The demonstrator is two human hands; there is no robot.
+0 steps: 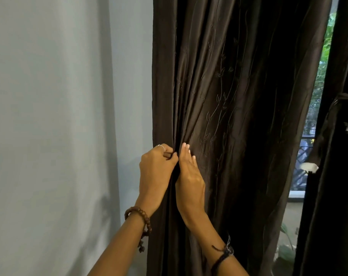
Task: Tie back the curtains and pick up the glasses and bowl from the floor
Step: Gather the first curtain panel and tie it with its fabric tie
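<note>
A dark brown curtain (229, 96) with a faint embroidered stem pattern hangs in front of me, gathered into folds at hand height. My left hand (157, 168) pinches a fold near the curtain's left edge, fingers curled. My right hand (190, 172) lies right beside it with straight fingers pressed into the gathered cloth. A second dark curtain (336, 176) hangs at the right edge, bunched with a band around it. No glasses or bowl are in view.
A pale grey wall (59, 136) fills the left half. Between the two curtains a narrow gap shows a window (316, 108) with green foliage and a railing outside. A leafy plant (286, 250) stands low at the right.
</note>
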